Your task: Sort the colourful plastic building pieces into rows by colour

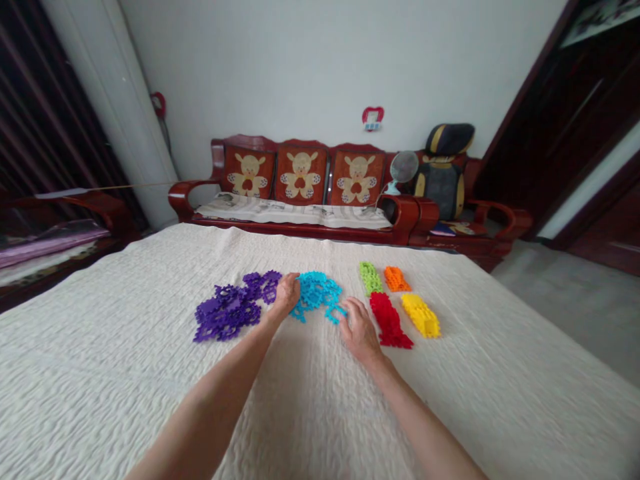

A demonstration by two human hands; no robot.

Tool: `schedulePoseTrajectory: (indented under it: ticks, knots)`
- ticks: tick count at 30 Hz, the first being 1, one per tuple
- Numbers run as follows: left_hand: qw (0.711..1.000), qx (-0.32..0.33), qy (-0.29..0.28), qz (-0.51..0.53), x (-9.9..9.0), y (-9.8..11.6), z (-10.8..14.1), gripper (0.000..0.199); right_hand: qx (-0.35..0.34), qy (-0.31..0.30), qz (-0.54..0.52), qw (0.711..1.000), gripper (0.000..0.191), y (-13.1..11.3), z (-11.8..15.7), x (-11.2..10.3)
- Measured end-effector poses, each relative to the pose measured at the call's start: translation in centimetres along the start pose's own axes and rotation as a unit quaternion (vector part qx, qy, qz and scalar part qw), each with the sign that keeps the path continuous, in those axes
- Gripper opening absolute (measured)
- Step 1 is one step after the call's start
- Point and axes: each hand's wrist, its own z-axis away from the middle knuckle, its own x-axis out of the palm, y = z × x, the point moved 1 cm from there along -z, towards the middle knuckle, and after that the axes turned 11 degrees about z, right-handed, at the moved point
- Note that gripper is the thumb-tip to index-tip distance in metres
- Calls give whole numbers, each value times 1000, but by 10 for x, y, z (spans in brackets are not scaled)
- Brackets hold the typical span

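Observation:
A loose pile of light blue plastic interlocking pieces (317,291) with notched edges lies on the white quilted cover (300,413). At the pile's left edge is my left hand (287,292), its fingers curled closed; what they hold, if anything, is hidden. My right hand (360,328) is at the pile's near right side, thumb and fingers closed on the edge of a blue frame-shaped interlocking piece (330,316). Purple interlocking pieces (227,313) lie heaped to the left of my left hand. A red stack of such pieces (389,321) is just right of my right hand.
Beyond the red stack are a green stack (371,278), an orange stack (397,279) and a yellow stack (421,316). A wooden sofa (300,230) with bear cushions stands behind the covered surface, with a small fan (404,167) and a massage seat (441,180) at right.

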Motion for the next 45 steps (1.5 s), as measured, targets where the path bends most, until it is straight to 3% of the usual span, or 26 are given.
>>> schedulePoseTrajectory:
  ticks: [6, 12, 19, 23, 27, 34, 39, 45]
  knots:
    - [999, -45, -18, 25, 11, -2, -16, 33, 35, 6, 31, 999, 47, 10, -25, 54]
    - [997, -29, -49, 43, 17, -7, -19, 33, 64, -23, 47, 997, 51, 15, -42, 78]
    - [995, 1, -72, 70, 23, 0, -13, 32, 95, -47, 31, 994, 48, 11, -50, 76]
    - [991, -56, -76, 97, 19, 6, -14, 35, 117, -30, 4, 993, 46, 10, -50, 72]
    - [988, -93, -67, 99, 15, 9, -35, 39, 143, -22, -31, 989, 48, 13, -51, 70]
    - [975, -42, -176, 125, 31, 11, -73, 41, 162, 0, -56, 985, 47, 14, -53, 70]
    - [956, -25, -245, 157, 38, 12, -67, 44, 160, 5, -51, 986, 47, 14, -52, 72]
    - [949, -29, -264, 168, 25, 16, -54, 52, 128, -17, -42, 991, 49, 11, -51, 70]
